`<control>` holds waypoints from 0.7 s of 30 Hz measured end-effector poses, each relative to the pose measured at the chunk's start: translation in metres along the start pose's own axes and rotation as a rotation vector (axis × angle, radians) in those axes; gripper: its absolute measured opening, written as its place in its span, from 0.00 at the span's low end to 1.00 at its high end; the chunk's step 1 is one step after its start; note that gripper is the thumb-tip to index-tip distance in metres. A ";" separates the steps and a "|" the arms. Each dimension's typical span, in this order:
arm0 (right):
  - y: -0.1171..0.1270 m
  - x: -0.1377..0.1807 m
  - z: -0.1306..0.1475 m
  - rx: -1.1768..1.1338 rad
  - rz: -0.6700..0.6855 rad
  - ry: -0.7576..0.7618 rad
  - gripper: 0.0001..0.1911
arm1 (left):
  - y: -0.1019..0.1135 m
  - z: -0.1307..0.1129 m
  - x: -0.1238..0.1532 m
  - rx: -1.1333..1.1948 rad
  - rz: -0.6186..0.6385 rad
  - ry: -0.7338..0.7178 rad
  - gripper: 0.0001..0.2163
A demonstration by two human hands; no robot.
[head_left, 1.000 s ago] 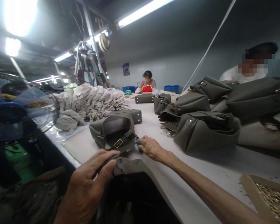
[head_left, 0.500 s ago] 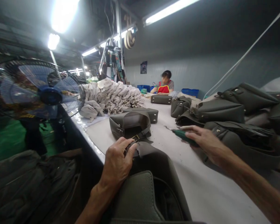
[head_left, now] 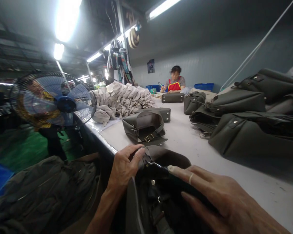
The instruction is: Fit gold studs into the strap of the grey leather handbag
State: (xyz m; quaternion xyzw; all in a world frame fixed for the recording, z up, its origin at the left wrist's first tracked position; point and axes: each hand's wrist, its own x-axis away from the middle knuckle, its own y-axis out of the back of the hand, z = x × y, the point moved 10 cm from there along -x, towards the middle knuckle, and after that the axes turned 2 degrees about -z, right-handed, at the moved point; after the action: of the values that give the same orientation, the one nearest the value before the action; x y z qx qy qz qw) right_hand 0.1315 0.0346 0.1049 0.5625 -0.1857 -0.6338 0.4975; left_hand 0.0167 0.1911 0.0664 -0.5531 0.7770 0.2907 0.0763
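A dark olive handbag (head_left: 134,208) stands right in front of me, its mouth facing up and metal fittings showing in the dark interior. My left hand (head_left: 127,167) pinches a small tab at the bag's upper edge between thumb and fingers. Coming in from the right, my right hand (head_left: 217,191) is closed around a green-handled tool with a thin metal tip (head_left: 157,165). That tip reaches the tab beside my left fingertips. Most of the handle is hidden by my right hand and shadow. Just beyond lies another olive bag (head_left: 130,128) with a buckled strap (head_left: 148,138).
Several olive bags (head_left: 236,100) are piled on the right of the pale table (head_left: 185,143). Light-coloured fabric pieces (head_left: 124,97) are heaped at the far left. A fan (head_left: 65,104) and dark fabric (head_left: 46,191) are on the left. A person (head_left: 174,83) sits at the far end.
My right hand has brought the green-handled tool from over the table at the right to the tab by my left hand. The view has shifted slightly; my left hand keeps its pinch.
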 end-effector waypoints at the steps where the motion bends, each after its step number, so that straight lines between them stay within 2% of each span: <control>1: -0.002 0.001 -0.002 0.008 0.009 -0.008 0.22 | -0.001 0.004 0.002 0.021 0.020 0.022 0.14; 6: -0.009 0.005 -0.012 0.038 0.020 0.009 0.23 | -0.011 0.024 0.004 0.153 0.149 0.122 0.17; 13: -0.016 0.002 -0.016 -0.024 0.081 0.078 0.25 | -0.025 0.035 0.008 0.359 0.192 0.282 0.18; 21: -0.017 0.003 -0.021 -0.016 0.079 0.058 0.25 | -0.022 0.037 0.007 0.293 0.145 0.248 0.19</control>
State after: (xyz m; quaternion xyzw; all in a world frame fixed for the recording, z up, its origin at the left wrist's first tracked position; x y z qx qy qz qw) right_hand 0.1433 0.0460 0.0832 0.5691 -0.1883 -0.5983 0.5318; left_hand 0.0268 0.2002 0.0247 -0.5104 0.8522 0.1087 0.0386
